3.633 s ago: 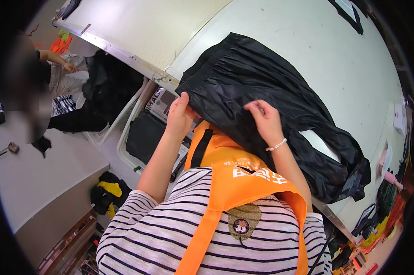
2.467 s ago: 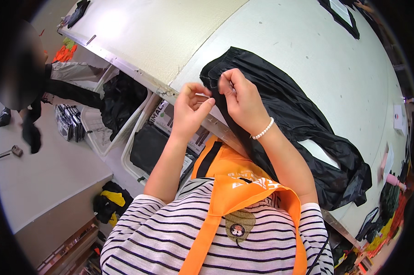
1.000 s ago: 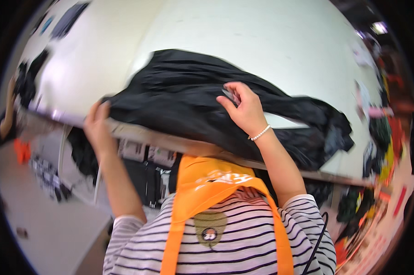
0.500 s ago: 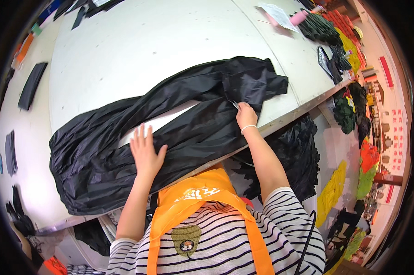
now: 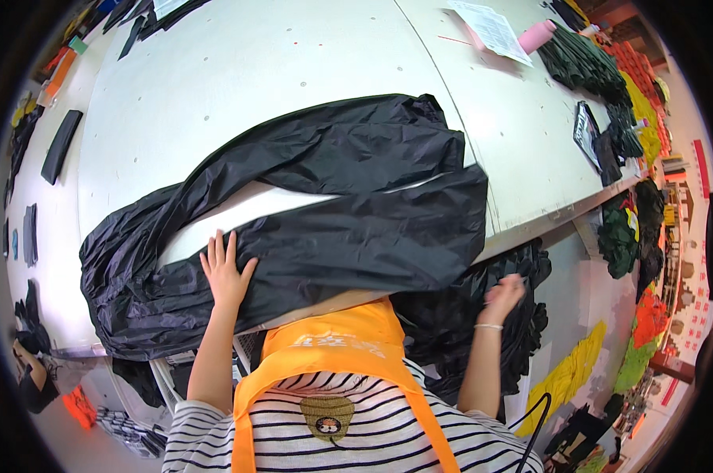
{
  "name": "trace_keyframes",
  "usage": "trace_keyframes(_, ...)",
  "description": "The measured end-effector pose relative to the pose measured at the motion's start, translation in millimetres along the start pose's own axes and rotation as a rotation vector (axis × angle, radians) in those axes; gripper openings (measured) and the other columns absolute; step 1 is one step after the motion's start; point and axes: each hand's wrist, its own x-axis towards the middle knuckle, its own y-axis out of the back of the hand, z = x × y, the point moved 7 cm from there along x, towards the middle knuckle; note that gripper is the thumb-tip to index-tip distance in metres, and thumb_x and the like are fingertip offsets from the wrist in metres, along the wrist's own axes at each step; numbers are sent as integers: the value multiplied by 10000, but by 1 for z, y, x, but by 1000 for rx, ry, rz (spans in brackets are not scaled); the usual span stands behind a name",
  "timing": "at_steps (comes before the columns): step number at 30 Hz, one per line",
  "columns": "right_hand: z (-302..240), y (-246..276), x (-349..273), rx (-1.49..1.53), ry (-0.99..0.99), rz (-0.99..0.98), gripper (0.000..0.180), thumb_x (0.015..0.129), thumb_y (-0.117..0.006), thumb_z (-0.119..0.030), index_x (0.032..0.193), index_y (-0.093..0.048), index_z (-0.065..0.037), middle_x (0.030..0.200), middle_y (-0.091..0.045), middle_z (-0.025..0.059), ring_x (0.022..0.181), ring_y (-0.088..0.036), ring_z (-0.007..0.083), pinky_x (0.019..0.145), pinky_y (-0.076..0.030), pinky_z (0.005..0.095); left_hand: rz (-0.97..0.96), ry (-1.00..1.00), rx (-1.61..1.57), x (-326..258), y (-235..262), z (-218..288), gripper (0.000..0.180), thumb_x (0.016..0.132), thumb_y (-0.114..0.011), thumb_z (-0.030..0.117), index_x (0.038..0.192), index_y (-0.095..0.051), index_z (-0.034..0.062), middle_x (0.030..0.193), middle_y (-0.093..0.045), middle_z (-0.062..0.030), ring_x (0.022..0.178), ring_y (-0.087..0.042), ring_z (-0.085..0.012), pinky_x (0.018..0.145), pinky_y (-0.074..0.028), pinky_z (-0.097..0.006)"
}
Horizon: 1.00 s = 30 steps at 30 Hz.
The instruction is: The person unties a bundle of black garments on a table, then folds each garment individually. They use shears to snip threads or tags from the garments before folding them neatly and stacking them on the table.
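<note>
A large black shiny garment lies spread across the white table, its two long parts running left to right. My left hand lies flat on its near part, fingers apart. My right hand is blurred below the table's edge, off the garment on the table, in front of dark cloth hanging under the table. Whether it touches that cloth I cannot tell.
A printed sheet and a pink roll lie at the table's far right. Dark green and black cloth piles sit near the right edge. Black strips lie at the left. Colourful cloth lies on the floor to the right.
My right hand has let go of the garment's right end and dropped below the table edge. The garment now lies folded nearer. My left hand stays flat on it.
</note>
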Motion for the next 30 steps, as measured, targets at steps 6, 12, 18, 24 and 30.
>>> trace_keyframes(6,-51,-137,225,-840,462,-320,368,863,-555,-209,1159,-540,9,1074,-525,215,960,-549,306,854,-437,371,-15,132,37,-20,8,7,752,739,-680,372,1374,-358,131,1468,-238,-130,1344,-221,-331,1078,-154,-500)
trace_keyframes(12,-43,-241,264,-1566,421,-156,428,866,-531,-354,1110,-576,-4,1093,-542,222,969,-542,368,877,-443,407,116,346,139,-64,38,-59,605,825,-611,306,1342,-398,77,1426,-307,-175,1306,-274,-377,1056,-226,-461)
trace_keyframes(18,-72,-356,178,-1069,61,-906,624,812,-529,-573,943,-647,26,794,-649,109,699,-612,238,714,-510,380,162,468,257,-77,66,-153,565,845,-581,349,1283,-449,17,1351,-389,-231,1229,-374,-391,1023,-295,-429)
trace_keyframes(24,-58,-426,136,-1006,255,-1235,154,684,-728,-145,719,-625,-35,713,-609,17,668,-538,122,651,-440,283,111,692,212,-26,57,-260,716,774,-625,435,1327,-392,45,1383,-369,-193,1264,-359,-345,1041,-290,-403)
trace_keyframes(30,-318,-470,13,-12,624,-1223,161,882,-515,-29,1029,-576,-54,929,-558,-1,875,-508,82,827,-385,194,-144,878,-130,-27,23,-305,1018,626,-699,601,1390,-307,54,1458,-231,-198,1349,-223,-325,1079,-238,-386)
